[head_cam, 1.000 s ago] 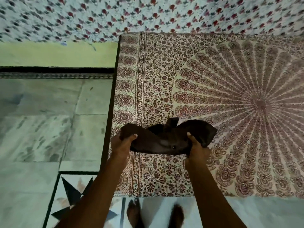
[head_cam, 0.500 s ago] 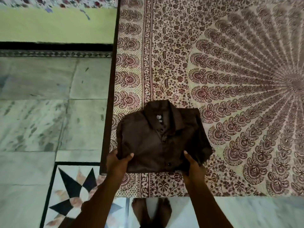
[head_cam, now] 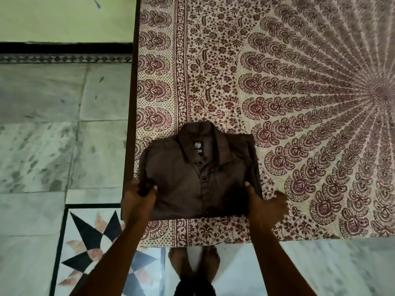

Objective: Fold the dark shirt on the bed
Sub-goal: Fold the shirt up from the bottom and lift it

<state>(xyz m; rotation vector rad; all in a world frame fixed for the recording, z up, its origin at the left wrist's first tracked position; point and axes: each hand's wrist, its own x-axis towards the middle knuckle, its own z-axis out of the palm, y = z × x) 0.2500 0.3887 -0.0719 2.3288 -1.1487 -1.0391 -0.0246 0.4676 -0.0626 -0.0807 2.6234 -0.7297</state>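
Note:
The dark brown shirt (head_cam: 198,174) lies folded into a neat rectangle on the bed's near left corner, collar and label facing up and away from me, buttons down the middle. My left hand (head_cam: 139,199) grips the shirt's lower left corner, thumb on top. My right hand (head_cam: 265,207) sits at the lower right corner, thumb on the fabric and fingers spread onto the bedsheet beside it.
The bed carries a cream and maroon printed sheet (head_cam: 299,92) with a radial pattern. Its dark left edge (head_cam: 130,124) borders a marble floor (head_cam: 42,135) with a star inlay (head_cam: 96,242). My bare feet (head_cam: 193,263) stand at the bed's near edge.
One second ago I held the shirt bunched up above the sheet. It was then laid down flat and folded, and my hands stayed at its lower corners while the view came closer.

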